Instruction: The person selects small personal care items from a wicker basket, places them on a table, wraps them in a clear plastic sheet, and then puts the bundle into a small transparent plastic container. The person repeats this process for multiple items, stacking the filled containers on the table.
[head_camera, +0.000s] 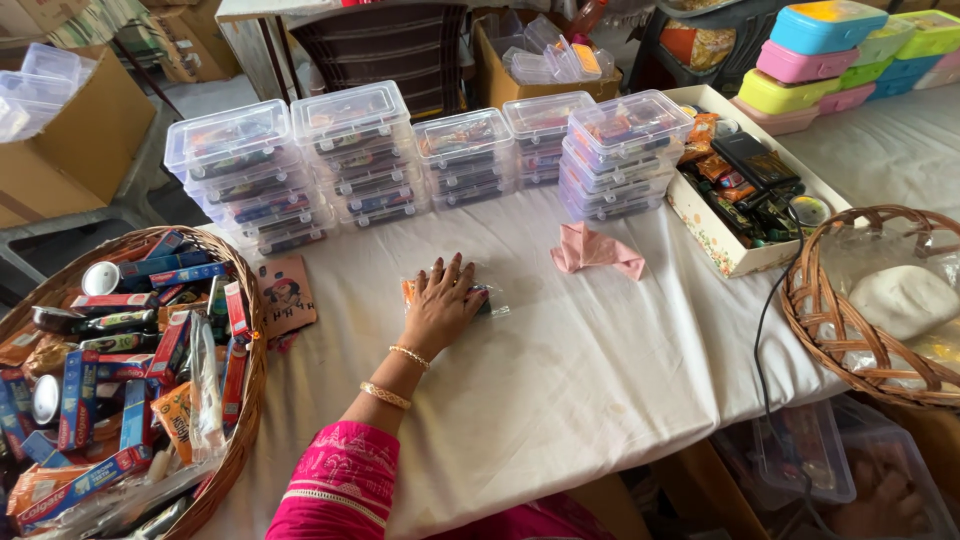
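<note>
My left hand (441, 303) lies palm down, fingers spread, on a small clear plastic packet (489, 297) with orange and dark items inside. The packet rests on the white tablecloth (560, 380) near the middle of the table. A pink sleeve and two gold bangles show on that arm. The hand presses flat on the packet without curling around it. My right hand is out of view.
Stacks of clear lidded boxes (350, 150) line the table's far side. A wicker basket of toothpaste boxes and tins (120, 370) stands left, another wicker basket (870, 300) right. A pink cloth (595, 250), an open cardboard tray of goods (745, 185) and a small card (285, 295) lie nearby.
</note>
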